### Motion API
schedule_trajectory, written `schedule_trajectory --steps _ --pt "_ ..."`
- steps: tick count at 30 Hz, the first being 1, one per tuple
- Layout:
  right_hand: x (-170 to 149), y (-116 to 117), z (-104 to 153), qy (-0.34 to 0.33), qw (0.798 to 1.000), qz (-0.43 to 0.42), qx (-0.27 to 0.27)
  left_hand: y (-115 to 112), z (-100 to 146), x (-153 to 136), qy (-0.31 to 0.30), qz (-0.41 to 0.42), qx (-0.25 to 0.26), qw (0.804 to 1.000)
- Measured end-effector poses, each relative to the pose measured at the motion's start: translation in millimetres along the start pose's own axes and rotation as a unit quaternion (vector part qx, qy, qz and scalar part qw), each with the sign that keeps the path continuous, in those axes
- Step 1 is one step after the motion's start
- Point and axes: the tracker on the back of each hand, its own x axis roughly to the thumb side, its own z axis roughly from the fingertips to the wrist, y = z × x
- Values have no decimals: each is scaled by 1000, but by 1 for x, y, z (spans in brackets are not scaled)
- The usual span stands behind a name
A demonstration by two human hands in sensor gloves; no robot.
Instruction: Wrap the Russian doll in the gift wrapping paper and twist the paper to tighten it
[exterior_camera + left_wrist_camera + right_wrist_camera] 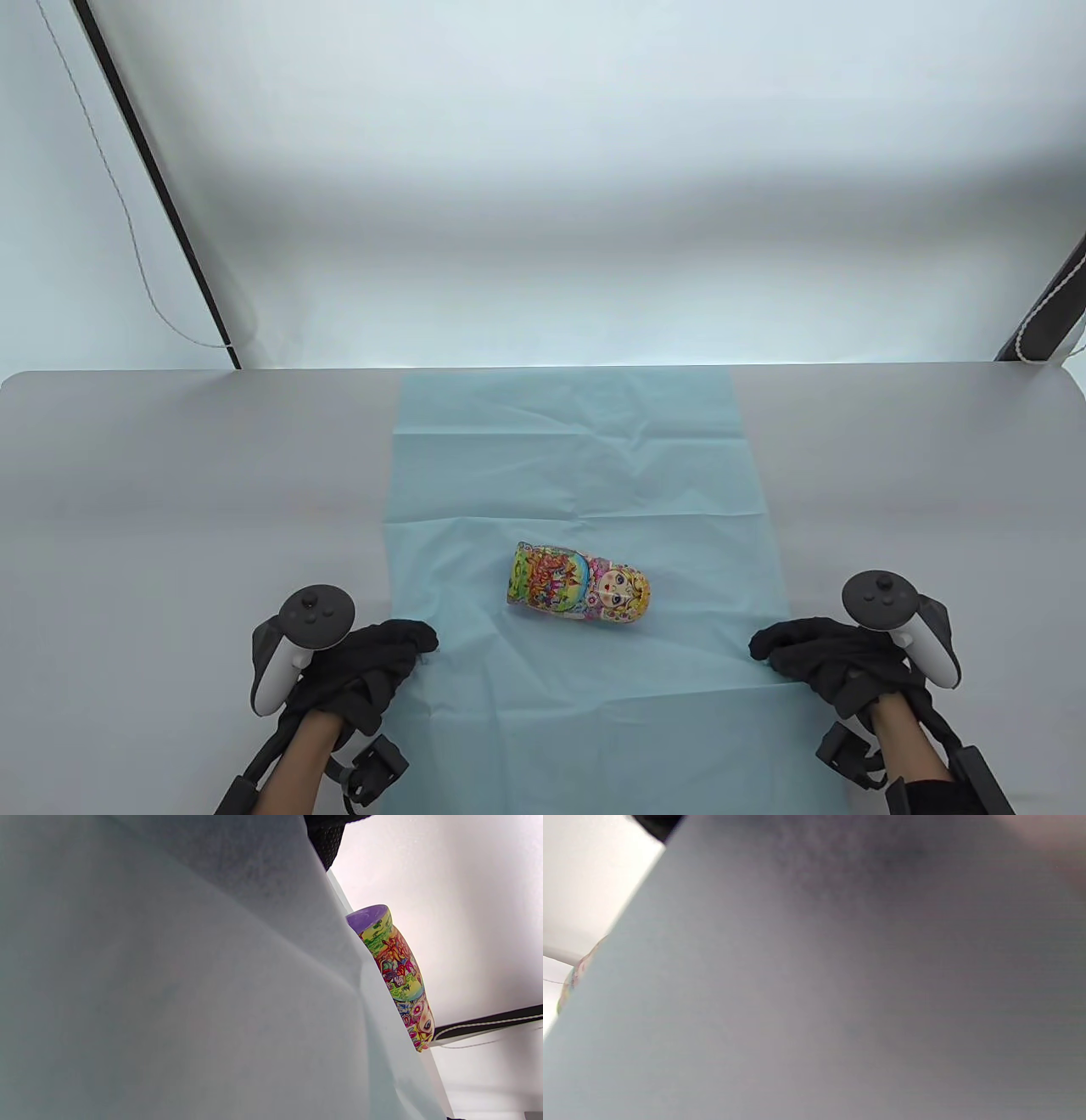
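The Russian doll (pixel 581 592), brightly painted, lies on its side on a light blue sheet of wrapping paper (pixel 577 450), its face toward the right. My left hand (pixel 416 641) has curled fingers gripping the paper's left edge. My right hand (pixel 768 649) grips the right edge the same way. In the left wrist view the paper (pixel 191 993) rises close to the camera, and the doll (pixel 398 976) shows beyond its ridge. In the right wrist view the paper (pixel 814 984) fills nearly everything; a sliver of the doll (pixel 572 980) shows at the left.
The grey table (pixel 170 509) extends to both sides of the sheet. A black strut (pixel 161 187) with a thin cord (pixel 110 195) slants up at the back left, and another dark strut (pixel 1048 306) stands at the back right. A white backdrop lies behind.
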Motion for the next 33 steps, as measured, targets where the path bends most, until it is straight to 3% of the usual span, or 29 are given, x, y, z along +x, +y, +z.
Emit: schedule_trajectory --steps 5,8,13,19,23,33 --pt "-6 -5 0 -41 996 -77 32 7 2 -7 -66 70 -58 994" --pt "-8 -9 -1 -60 989 -114 78 11 3 -11 -87 106 -136 981" --pt "3 -21 -1 -74 991 -61 89 16 7 -12 -75 63 -201 975" --pt "2 -23 0 -91 989 12 114 16 3 -7 -62 -4 -180 982" --pt "1 -23 -1 -108 989 19 98 12 -2 -2 -71 -27 -156 985" --pt "1 -16 -1 -118 992 27 -43 12 -4 8 -18 -54 44 997"
